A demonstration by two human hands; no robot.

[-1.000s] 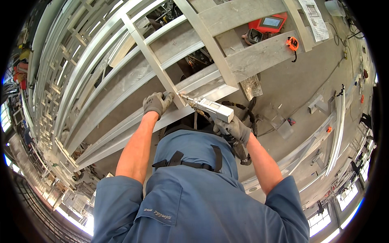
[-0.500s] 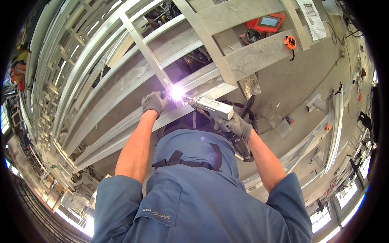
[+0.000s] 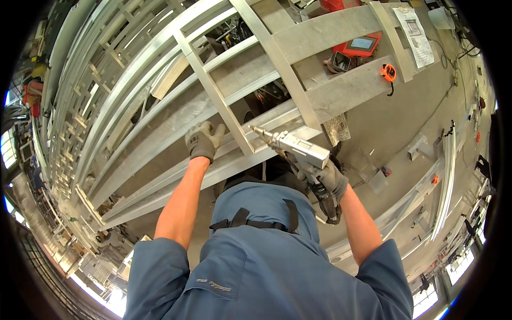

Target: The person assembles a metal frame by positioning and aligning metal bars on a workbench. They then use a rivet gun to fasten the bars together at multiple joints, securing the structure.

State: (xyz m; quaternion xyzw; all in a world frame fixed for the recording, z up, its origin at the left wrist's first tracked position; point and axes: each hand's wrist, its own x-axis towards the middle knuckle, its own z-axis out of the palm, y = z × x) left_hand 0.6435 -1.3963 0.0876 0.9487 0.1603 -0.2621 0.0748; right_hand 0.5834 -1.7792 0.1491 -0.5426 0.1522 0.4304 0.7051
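My right hand (image 3: 329, 177), in a grey glove, is wrapped around a silver handheld welding gun (image 3: 301, 149) with a dark grip and hose beneath. Its narrow nozzle tip points left, over the near corner of an aluminium frame (image 3: 213, 93), and no arc burns there. Left of that corner is my gloved left hand (image 3: 204, 141), with the thumb apart from loosely bent fingers. It is over long aluminium bars (image 3: 160, 136), and I see nothing held in it; whether it touches a bar I cannot tell.
On the frame's right part lie an orange tape measure (image 3: 388, 73), a red device with a screen (image 3: 362, 45) and a printed drawing sheet (image 3: 415, 37). Many aluminium lengths are stacked at left. Cables (image 3: 453, 66) and metal offcuts (image 3: 377, 181) lie on the floor at right.
The bright welding arc at the frame corner has gone out. The welding gun in my right hand has moved slightly right and down. My left hand has come away from the corner.
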